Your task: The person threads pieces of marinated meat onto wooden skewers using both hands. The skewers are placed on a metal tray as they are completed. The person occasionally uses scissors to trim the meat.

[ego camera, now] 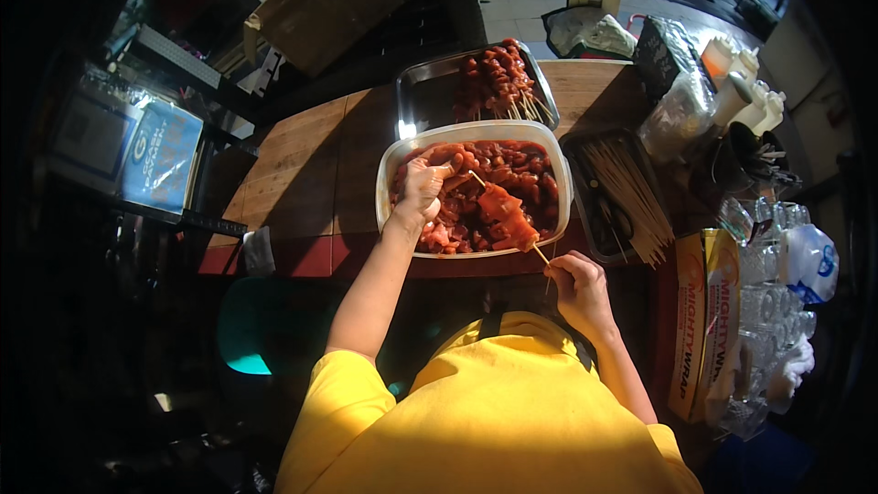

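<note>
A wooden skewer threaded with red marinated meat [507, 216] slants over a white plastic tub [564, 209], its bare end pinched in my right hand [579, 285]. Near the skewer's upper tip, my left hand [431, 178] holds a piece of the red meat over the tub. More marinated meat pieces [514, 158] fill the tub. Behind it, a metal tray [429, 92] carries a pile of loaded meat skewers [497, 82] at its right side. Bare wooden skewers [624, 185] lie in a black tray [586, 209] to the right of the tub.
Plastic squeeze bottles [744, 75] and a black holder [737, 161] stand at the right, with boxes of plastic wrap [703, 326] and clear plastic cups [761, 288] nearer. A teal stool [247, 329] is below the wooden table [302, 171]. A cardboard box [322, 7] is beyond it.
</note>
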Tool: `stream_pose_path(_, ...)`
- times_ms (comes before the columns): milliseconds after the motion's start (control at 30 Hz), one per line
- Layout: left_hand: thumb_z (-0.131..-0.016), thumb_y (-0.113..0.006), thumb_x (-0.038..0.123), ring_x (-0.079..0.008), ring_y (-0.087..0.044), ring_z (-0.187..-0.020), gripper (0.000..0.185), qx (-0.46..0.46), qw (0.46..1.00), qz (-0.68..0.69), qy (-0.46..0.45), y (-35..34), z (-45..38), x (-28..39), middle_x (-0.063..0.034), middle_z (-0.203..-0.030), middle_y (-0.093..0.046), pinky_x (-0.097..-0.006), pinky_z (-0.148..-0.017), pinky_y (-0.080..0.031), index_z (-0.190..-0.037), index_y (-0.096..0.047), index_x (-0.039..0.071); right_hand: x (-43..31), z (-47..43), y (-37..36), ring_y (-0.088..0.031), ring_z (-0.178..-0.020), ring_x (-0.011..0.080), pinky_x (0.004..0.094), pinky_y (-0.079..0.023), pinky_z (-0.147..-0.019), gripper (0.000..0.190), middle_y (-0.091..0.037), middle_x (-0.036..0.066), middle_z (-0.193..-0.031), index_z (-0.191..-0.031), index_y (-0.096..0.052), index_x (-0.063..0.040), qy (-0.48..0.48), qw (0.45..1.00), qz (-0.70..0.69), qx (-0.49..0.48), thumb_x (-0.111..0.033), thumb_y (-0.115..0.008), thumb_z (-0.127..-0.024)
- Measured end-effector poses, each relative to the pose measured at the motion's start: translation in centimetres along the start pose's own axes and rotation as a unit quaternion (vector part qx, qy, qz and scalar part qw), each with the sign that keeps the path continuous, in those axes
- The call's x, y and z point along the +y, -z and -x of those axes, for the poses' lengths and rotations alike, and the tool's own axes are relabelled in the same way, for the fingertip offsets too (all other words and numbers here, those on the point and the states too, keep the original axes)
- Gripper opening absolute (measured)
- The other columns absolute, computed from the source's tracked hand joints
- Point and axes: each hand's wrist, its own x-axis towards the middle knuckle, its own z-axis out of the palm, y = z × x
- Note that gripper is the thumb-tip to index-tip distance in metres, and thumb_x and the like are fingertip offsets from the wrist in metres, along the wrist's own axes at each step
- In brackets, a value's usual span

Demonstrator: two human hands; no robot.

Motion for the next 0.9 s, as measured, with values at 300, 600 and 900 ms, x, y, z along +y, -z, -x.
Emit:
stream_pose_path(300, -0.085, -0.051, -0.009, -0.0205, -0.068, -0.089, 0.024, -0.09, 0.995, 0.023, 0.044, 1.1, -0.3, 0.3, -0.0103, -0.096, -0.068, -0.0386, -0.08, -0.059, -0.104, -0.063, -0.002, 0.1, 0.2, -0.2, -0.067, -0.071, 0.0265, 0.0304, -0.051, -0.063, 0.005, -0.065, 0.013, -0.076, -0.082, -0.064, 0.004, -0.009, 1.0, 0.001, 0.007, 0.007, -0.06, -0.08)
stream_pose_path(600, -0.09, -0.056, -0.001, -0.0211, -0.067, -0.095, 0.019, -0.13, 0.977, 0.048, 0.164, 0.5, -0.2, 1.2, -0.0115, -0.102, -0.067, -0.0372, -0.087, -0.057, -0.109, -0.059, -0.002, -0.1, -0.8, 0.7, -0.065, -0.069, 0.0295, 0.0315, -0.049, -0.06, 0.006, -0.062, 0.014, -0.075, -0.081, -0.062, 0.004, 0.039, 0.999, 0.027, 0.011, 0.009, -0.06, -0.078)
stream_pose_path(900, -0.091, -0.058, 0.004, -0.0202, -0.067, -0.094, 0.02, -0.068, 0.982, -0.007, 0.177, -1.6, 1.1, 0.2, -0.0095, -0.1, -0.068, -0.0352, -0.082, -0.058, -0.11, -0.06, -0.002, 0.2, -1.2, 0.6, -0.062, -0.068, 0.0317, 0.0336, -0.048, -0.059, 0.007, -0.061, 0.014, -0.075, -0.081, -0.061, 0.004, 0.03, 0.999, 0.014, 0.012, 0.009, -0.058, -0.078)
